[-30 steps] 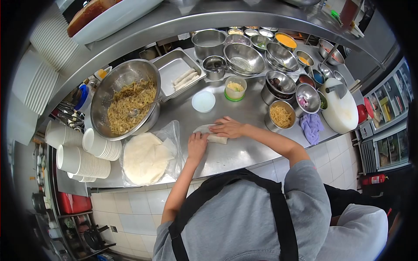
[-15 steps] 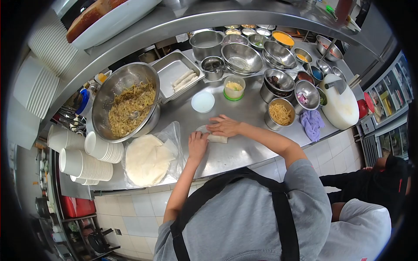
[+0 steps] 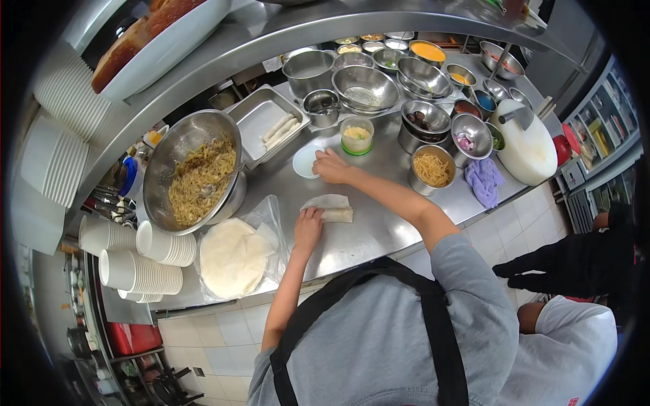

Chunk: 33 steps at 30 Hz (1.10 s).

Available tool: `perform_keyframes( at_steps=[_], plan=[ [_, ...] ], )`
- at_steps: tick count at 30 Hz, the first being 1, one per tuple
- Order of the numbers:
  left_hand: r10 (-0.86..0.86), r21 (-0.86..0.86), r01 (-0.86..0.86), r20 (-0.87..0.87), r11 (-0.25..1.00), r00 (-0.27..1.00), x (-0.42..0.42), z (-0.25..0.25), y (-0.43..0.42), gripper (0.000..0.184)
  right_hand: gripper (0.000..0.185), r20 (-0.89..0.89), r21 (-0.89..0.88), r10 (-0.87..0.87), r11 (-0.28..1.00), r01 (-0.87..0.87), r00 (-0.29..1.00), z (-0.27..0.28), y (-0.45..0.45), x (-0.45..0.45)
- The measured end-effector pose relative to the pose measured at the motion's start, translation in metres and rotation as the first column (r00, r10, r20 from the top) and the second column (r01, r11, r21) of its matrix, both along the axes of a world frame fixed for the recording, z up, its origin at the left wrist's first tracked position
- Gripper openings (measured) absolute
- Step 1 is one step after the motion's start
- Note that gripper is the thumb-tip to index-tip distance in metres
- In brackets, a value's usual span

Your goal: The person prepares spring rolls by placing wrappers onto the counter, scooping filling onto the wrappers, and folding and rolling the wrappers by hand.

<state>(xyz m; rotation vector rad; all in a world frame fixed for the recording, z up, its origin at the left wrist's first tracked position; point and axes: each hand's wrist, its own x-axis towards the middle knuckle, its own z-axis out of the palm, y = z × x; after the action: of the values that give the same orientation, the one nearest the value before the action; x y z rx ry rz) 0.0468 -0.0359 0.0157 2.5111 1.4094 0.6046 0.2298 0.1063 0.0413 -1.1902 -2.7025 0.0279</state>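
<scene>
My left hand [image 3: 309,229] is closed over the left end of a partly rolled spring roll [image 3: 337,214], holding it against the steel counter. A loose flap of its thin wrapper [image 3: 326,201] lies open on the far side. My right hand [image 3: 333,167] is at the right side of a small white bowl [image 3: 305,162], its fingers bunched together and the tips over the bowl. No object shows in those fingers. Left of my left hand, a stack of round wrappers [image 3: 233,257] lies on a plastic bag [image 3: 269,223].
A large steel bowl of shredded filling [image 3: 203,179] stands left. Behind are a steel tray [image 3: 254,111] with several finished rolls [image 3: 279,130] and a green-based tub [image 3: 357,135]. A steel pot of yellow strips [image 3: 433,169] and a purple cloth [image 3: 483,181] lie right. Another person [image 3: 562,345] stands at lower right.
My right hand has left the roll and moved forward and left to the small white bowl. The wrapper flap is now uncovered. My left hand stays on the roll.
</scene>
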Motion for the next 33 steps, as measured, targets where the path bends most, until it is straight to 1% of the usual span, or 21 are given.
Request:
perform_keyframes(
  at_steps=[2,5,6,8,9,10,13,16,18,19,22,25,27,28,29,31,33],
  plan=[
    [0.003,-0.007,-0.003,-0.001,1.0,1.0,0.0,0.0,0.0,0.033,0.022,0.004,-0.071,-0.014,0.997,0.014,1.0,0.004,0.005,0.0],
    [0.002,-0.006,-0.002,0.0,1.0,1.0,0.0,-0.001,0.001,0.034,0.013,-0.28,-0.143,-0.03,0.99,-0.011,0.959,0.017,-0.009,0.01],
    [0.004,-0.004,-0.004,0.002,1.0,1.0,0.0,-0.002,0.001,0.034,0.011,-0.3,-0.186,-0.012,0.982,-0.046,0.954,0.016,-0.02,0.015],
    [0.001,0.002,-0.001,0.015,1.0,1.0,0.0,-0.003,0.002,0.033,0.018,-0.342,-0.268,0.025,0.956,-0.123,0.939,0.007,-0.054,0.034],
    [0.0,0.006,0.0,0.021,1.0,1.0,-0.001,-0.003,0.002,0.033,0.027,-0.202,-0.345,0.091,0.925,-0.157,0.975,0.002,-0.066,0.046],
    [0.002,0.007,-0.002,0.024,1.0,1.0,-0.001,-0.004,0.003,0.033,0.036,-0.06,-0.422,0.166,0.889,-0.176,0.984,-0.003,-0.074,0.059],
    [-0.001,-0.006,0.001,0.021,1.0,1.0,-0.001,-0.004,0.003,0.032,0.042,-0.096,-0.292,0.273,0.911,-0.289,0.957,-0.018,-0.089,0.082],
    [-0.006,-0.025,0.006,0.011,1.0,1.0,-0.002,-0.003,0.004,0.032,0.045,-0.006,-0.251,0.29,0.926,-0.283,0.957,-0.028,-0.086,0.085],
    [-0.017,-0.018,0.017,0.008,1.0,1.0,-0.007,-0.001,0.007,0.032,0.045,-0.043,-0.255,0.29,0.922,-0.291,0.956,-0.03,-0.094,0.094],
    [-0.024,-0.033,0.025,0.036,0.999,0.999,-0.009,0.0,0.008,0.032,0.045,-0.059,-0.258,0.288,0.92,-0.294,0.956,-0.031,-0.097,0.099],
    [-0.045,-0.085,0.053,0.092,0.995,0.995,-0.014,0.004,0.013,0.032,0.045,-0.043,-0.263,0.246,0.932,-0.248,0.968,-0.033,-0.092,0.09],
    [-0.07,-0.113,0.081,0.098,0.99,0.993,-0.021,0.005,0.021,0.03,0.044,-0.101,-0.201,0.227,0.949,-0.243,0.969,-0.036,-0.093,0.077],
    [-0.115,-0.096,0.125,0.106,0.987,0.988,-0.024,0.002,0.026,0.028,0.046,-0.105,-0.255,0.181,0.945,-0.203,0.978,-0.033,-0.1,0.09],
    [-0.116,-0.129,0.128,0.102,0.983,0.988,-0.024,0.002,0.027,0.028,0.047,-0.105,-0.285,0.157,0.941,-0.181,0.982,-0.032,-0.104,0.094],
    [-0.118,-0.162,0.133,0.097,0.978,0.988,-0.024,0.003,0.029,0.028,0.047,-0.158,-0.188,0.113,0.972,-0.142,0.981,-0.034,-0.11,0.093],
    [-0.132,-0.218,0.148,0.087,0.965,0.987,-0.025,0.005,0.036,0.028,0.047,-0.273,0.006,0.044,0.999,-0.044,0.961,-0.017,-0.127,0.082],
    [-0.147,-0.27,0.164,0.081,0.949,0.986,-0.026,0.004,0.044,0.028,0.041,-0.385,-0.09,-0.065,0.995,0.033,0.92,-0.008,-0.148,0.057]
  ],
)
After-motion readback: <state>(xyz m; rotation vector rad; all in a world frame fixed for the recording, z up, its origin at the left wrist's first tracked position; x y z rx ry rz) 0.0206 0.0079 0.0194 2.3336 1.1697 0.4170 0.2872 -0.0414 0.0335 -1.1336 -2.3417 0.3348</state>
